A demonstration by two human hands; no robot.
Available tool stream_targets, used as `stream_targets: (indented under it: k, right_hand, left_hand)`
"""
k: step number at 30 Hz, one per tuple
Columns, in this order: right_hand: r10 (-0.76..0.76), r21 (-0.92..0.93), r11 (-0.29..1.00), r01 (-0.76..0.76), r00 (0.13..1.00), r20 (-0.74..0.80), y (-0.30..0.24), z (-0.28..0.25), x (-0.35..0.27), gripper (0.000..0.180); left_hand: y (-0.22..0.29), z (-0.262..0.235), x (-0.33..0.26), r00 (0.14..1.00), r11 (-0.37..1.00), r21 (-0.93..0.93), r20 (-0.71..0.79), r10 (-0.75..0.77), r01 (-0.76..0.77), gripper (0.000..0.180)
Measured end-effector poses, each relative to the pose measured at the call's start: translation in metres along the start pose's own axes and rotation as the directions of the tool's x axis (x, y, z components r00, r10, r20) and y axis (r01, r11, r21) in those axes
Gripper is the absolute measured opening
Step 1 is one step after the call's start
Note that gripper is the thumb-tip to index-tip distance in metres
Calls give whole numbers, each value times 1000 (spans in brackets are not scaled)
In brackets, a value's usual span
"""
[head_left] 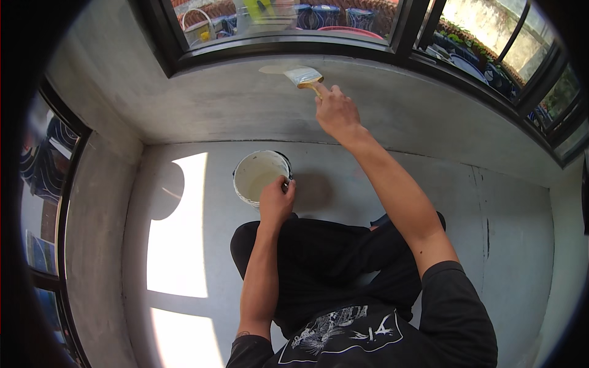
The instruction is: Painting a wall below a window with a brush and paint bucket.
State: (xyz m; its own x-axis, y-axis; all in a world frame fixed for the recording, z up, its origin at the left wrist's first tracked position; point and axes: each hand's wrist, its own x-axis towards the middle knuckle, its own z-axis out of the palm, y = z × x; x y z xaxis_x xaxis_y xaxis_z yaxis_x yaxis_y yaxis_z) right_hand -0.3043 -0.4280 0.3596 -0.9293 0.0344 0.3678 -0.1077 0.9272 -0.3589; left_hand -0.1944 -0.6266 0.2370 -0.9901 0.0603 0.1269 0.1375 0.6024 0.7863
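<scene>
The right hand [334, 111] has its fingers closed round a paintbrush [305, 78], bristles pointing up-left beyond the fingertips against the wall [233, 104]. The left hand [276, 199] has its fingers curled over the rim of the white bucket [254, 175].

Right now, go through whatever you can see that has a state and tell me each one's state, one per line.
Brush: held in the right hand, bristles pressed to the grey wall under the window.
Bucket: upright on the floor, open, pale paint inside, left hand gripping its rim.
Wall: small pale painted patch beside the bristles.
Window: looks shut.
</scene>
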Motion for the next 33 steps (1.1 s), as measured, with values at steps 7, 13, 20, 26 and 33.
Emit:
stream_targets:
  k: [7,13,20,26,33]
  right_hand:
    - [28,0,1000,-28,999,-16,14,-6,-8,39]
    - [33,13,999,-32,999,-25,19,-7,-13,40]
    - [50,210,977,-32,995,-83,5,17,-30,40]
    - [78,663,726,-179,981,180,-54,64,-8,41]
    - [221,762,569,-310,950,222,-17,117,16,41]
  left_hand:
    - [-1,3,2,1000,1000,-3,-7,-22,22,30]
    - [-12,7,5,1000,1000,-5,-24,4,-5,36]
    - [-4,2,5,995,998,31,82,-58,55,38]
    - [-5,3,3,995,997,-37,79,-59,62,41]
    - [-5,8,4,999,996,-85,21,-34,35,34]
